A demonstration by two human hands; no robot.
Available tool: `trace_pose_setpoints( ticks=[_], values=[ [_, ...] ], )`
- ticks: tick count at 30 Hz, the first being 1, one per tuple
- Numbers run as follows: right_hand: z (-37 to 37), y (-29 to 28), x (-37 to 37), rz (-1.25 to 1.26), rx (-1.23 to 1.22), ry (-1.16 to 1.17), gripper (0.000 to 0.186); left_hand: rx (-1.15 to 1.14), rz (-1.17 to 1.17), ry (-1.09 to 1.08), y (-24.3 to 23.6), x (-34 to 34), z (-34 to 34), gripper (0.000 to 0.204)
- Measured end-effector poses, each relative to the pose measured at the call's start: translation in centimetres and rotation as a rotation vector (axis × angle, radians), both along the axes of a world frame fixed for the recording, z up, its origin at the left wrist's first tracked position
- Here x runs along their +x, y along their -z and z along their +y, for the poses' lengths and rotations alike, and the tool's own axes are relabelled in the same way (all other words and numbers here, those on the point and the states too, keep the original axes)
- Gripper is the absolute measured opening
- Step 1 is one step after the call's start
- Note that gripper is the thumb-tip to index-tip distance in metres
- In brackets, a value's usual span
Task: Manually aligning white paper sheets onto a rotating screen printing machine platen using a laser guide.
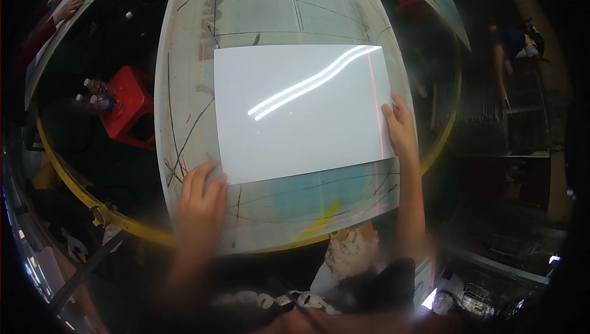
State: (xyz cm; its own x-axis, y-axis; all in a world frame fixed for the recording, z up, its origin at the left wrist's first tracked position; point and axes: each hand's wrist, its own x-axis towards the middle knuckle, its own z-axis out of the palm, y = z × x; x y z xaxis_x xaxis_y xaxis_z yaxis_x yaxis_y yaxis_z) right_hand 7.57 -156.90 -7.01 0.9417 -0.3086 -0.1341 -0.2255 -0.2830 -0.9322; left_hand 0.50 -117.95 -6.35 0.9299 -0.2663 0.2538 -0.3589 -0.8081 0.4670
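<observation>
A glossy white rectangular sheet (295, 100) lies slightly turned on a pale, marked board (264, 211). Two bright light streaks reflect off its surface, and a thin red light line runs down its right side. At the lower left corner of the sheet is my left hand (201, 202), fingers spread over the board, the thumb side close against the corner. My right hand (401, 128) is at the sheet's right edge, its thumb lapping over the edge and its bent fingers just beside it. What lies under those fingertips is hidden.
A yellow curved rail (141, 229) rings the board. Left of it stands a red plastic stool (130, 106) with several bottles (101, 97). Another person's hand (69, 9) rests on a board at far left; a person (519, 45) is at far right. A whitish crumpled cloth (351, 251) is below.
</observation>
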Motion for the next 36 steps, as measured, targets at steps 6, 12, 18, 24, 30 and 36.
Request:
trace_pose_setpoints(
  ticks=[6,12,18,24,30,36],
  values=[
    [0.2,-0.1,-0.1,0.018,-0.018,-0.005,0.049,-0.011,0.011,-0.011,0.2,-0.2,0.1,0.014],
    [0.5,0.2,0.1,-0.031,-0.019,0.003,0.044,-0.051,0.051,-0.049,0.1,-0.2,-0.2,0.016],
    [-0.7,1.0,0.1,-0.076,-0.255,0.013,0.040,-0.039,0.047,-0.043,0.1,-0.2,-0.3,0.014],
    [-0.6,1.9,0.3,-0.175,-0.469,-0.013,0.038,-0.030,0.054,-0.051,0.0,-0.3,-0.1,0.013],
    [-1.4,2.6,0.2,-0.222,-0.521,-0.033,0.040,-0.043,0.036,-0.038,0.7,-0.1,-0.2,0.012],
    [-1.0,2.5,0.1,-0.211,-0.528,-0.039,0.040,-0.039,0.059,-0.052,0.6,-0.2,-0.3,0.012]
  ],
)
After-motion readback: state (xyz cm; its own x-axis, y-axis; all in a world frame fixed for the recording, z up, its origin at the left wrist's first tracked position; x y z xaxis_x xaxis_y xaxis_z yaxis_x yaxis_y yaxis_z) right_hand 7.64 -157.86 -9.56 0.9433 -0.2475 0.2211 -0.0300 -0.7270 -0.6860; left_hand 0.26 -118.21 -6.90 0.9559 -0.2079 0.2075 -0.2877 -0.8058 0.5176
